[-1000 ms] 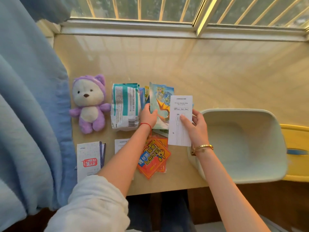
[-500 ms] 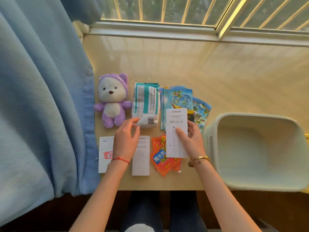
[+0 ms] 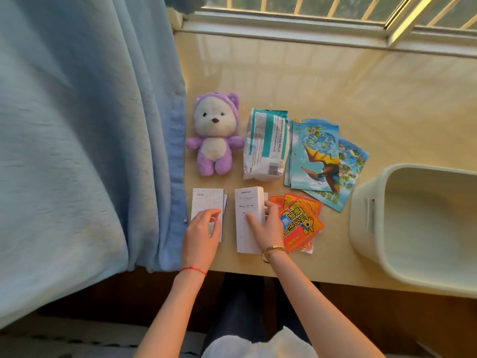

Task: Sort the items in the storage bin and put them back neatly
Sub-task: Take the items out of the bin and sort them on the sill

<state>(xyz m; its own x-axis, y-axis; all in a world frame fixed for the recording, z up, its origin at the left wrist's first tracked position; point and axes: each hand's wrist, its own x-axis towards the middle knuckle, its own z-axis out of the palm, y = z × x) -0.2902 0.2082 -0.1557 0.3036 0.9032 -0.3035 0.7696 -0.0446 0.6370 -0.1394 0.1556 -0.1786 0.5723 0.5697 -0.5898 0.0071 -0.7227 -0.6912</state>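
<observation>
The white cable box has come down from mid-air onto the stack of white boxes beside the orange packets. The right hand presses it flat, fingers spread; the left hand rests open-fingered on the other white packet. Squaring edges before letting go would keep piles neat. The empty storage bin waits farther right.

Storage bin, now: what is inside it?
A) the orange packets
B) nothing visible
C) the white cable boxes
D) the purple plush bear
B: the storage bin shows only its bare interior, while the bear, orange packets and white boxes all lie on the table.
</observation>
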